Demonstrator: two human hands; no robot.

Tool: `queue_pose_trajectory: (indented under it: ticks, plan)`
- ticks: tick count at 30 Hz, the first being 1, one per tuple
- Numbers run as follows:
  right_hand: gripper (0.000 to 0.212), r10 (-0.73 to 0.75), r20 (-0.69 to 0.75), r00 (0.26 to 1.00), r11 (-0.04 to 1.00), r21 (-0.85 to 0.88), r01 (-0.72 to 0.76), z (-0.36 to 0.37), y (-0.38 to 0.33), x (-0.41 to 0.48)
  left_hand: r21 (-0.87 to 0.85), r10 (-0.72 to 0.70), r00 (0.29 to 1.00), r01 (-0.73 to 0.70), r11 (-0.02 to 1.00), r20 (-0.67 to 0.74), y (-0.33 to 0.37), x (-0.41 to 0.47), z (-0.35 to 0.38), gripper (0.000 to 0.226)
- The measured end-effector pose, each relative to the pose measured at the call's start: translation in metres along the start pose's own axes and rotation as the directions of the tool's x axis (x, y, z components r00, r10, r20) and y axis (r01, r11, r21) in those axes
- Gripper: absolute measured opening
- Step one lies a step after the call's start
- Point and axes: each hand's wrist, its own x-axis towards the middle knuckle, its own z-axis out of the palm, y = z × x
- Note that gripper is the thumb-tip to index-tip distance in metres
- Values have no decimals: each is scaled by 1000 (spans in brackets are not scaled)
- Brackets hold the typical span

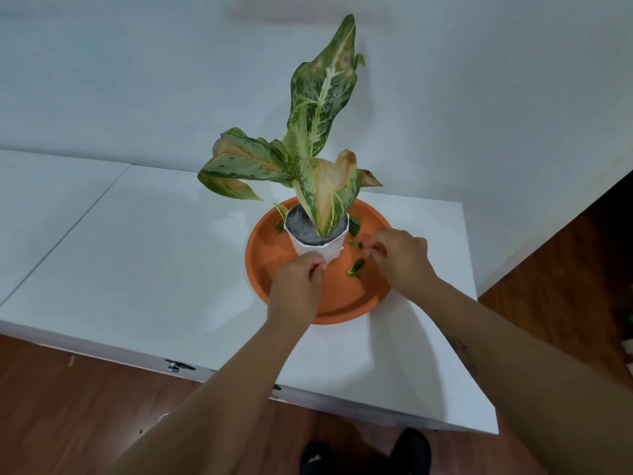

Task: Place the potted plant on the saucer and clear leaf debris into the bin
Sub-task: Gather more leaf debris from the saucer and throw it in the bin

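Note:
A white pot holding a plant with mottled green and yellowing leaves stands upright in the orange saucer. Small green leaf scraps lie in the saucer to the right of the pot, and more leaf scraps sit behind it. My left hand hovers at the pot's near side, fingers curled and pinched close to its base. My right hand is over the saucer's right part, fingertips pinched together just beside the scraps. Whether either hand holds a scrap is hidden by the fingers.
The saucer rests on a white cabinet top against a white wall. A seam splits the top at the left. Dark wooden floor lies to the right and in front, with my shoes below.

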Motion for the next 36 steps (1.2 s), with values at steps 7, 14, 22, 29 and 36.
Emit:
queue_pose_trajectory:
  ticks: [7,14,22,29,36]
  plan:
    - [62,-205,320,925,971,-56,234,17,-8,-6,292,-315,900,401,868,-300,-36,-18,-29,53]
    - [22,-144,160,977,968,-182,172,13,-8,27,167,-370,909,401,901,-191,-52,-22,-30,47]
    - [38,-501,290,815,865,136,483,29,-52,-43,246,-249,955,282,927,-159,-74,-11,-39,46]
    - [75,-425,576,698,858,9,514,56,-84,-36,241,-197,973,221,945,-119,-83,-4,-46,47]
    - [69,-527,589,612,732,-51,679,36,-48,-75,145,-134,985,118,982,105,-98,23,-65,47]
